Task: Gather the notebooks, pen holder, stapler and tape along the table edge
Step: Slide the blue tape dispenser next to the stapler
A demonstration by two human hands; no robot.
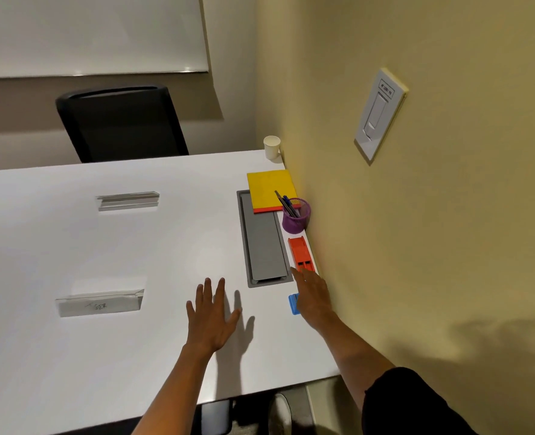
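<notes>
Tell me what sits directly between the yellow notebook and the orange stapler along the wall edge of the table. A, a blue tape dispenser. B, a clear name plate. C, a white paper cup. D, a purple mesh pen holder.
D: the purple pen holder stands by the wall between the yellow notebook and the orange stapler.
</notes>
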